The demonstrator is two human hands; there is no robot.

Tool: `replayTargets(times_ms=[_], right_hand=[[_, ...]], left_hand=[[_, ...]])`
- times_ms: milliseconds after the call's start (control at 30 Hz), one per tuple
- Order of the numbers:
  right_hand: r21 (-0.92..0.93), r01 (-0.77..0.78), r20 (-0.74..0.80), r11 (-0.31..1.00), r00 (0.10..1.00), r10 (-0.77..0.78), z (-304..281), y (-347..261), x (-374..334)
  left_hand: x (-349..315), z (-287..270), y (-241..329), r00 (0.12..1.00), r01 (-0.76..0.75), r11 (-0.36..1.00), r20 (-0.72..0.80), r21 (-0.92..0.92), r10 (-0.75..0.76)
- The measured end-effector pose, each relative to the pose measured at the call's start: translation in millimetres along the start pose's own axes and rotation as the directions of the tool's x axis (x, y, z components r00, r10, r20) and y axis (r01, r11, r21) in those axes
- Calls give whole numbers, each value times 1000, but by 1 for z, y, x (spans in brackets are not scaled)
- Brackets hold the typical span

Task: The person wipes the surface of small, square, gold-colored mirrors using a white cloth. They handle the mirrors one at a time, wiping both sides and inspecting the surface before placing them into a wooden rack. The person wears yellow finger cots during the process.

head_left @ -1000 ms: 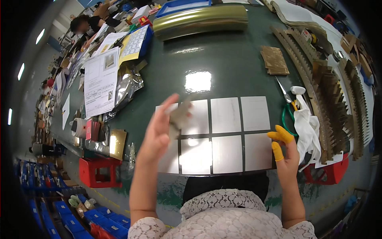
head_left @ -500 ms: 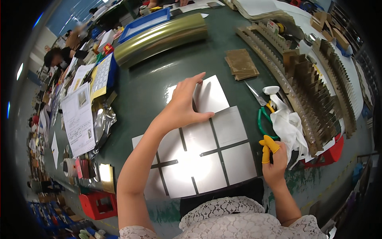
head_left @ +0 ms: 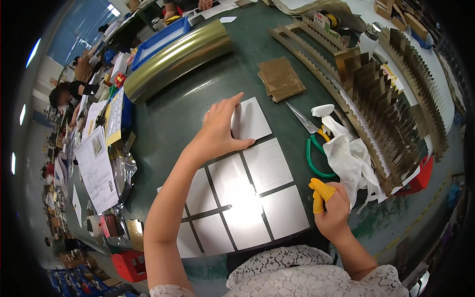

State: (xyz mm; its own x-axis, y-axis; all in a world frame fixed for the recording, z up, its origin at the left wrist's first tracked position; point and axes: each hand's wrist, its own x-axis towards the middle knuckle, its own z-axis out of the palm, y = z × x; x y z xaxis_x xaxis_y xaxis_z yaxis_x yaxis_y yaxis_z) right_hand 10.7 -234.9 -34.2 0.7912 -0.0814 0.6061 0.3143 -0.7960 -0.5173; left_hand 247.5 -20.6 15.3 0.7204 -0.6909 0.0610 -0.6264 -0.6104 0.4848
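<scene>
My left hand (head_left: 217, 129) spans a white square plate (head_left: 253, 120) at the far side of a grid. Its thumb lies along the near edge and its fingertips along the far-left side; part of the plate is hidden under the palm. Several more white square plates (head_left: 269, 166) lie in rows nearer me, with dark strips between them and a bright glare in the middle. My right hand (head_left: 332, 208) rests beside the grid's right side. Its thumb and index finger wear yellow finger covers and are curled together, with nothing visible between them.
Green-handled scissors (head_left: 312, 143) and a crumpled white glove (head_left: 341, 153) lie right of the plates. Beyond are brown sheets (head_left: 282, 78) and toothed brown racks (head_left: 376, 94). A gold-green roll (head_left: 180, 57) lies far left, printed papers (head_left: 96, 166) nearer. Other people work at the far left.
The view has shifted, so the table's contents sit differently in the picture. A dark gap now shows between the held plate and the grid. My right thumb and index finger have drawn closer together.
</scene>
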Motion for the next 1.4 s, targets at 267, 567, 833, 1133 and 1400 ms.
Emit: replayTargets(times_ms=[267, 567, 833, 1133, 1400], right_hand=[[6, 3, 7, 1000, 1000, -3, 1, 3, -3], [-7, 16, 9, 1000, 1000, -16, 0, 5, -5], [-4, 25, 15, 1000, 1000, -25, 0, 4, -3], [52, 8, 28, 999, 1000, -10, -3, 2, -3], [-1, 59, -37, 998, 998, -59, -4, 4, -6]], left_hand=[[5, 2, 1, 1000, -18, 1000, 21, 25, 17], [7, 2, 2, 1000, -13, 999, 29, 32, 12], [6, 0, 1, 999, 0, 999, 54, 43, -3], [5, 0, 4, 998, 28, 998, 47, 56, -31], [4, 12, 55, 979, -133, 986, -166, -97, 116]])
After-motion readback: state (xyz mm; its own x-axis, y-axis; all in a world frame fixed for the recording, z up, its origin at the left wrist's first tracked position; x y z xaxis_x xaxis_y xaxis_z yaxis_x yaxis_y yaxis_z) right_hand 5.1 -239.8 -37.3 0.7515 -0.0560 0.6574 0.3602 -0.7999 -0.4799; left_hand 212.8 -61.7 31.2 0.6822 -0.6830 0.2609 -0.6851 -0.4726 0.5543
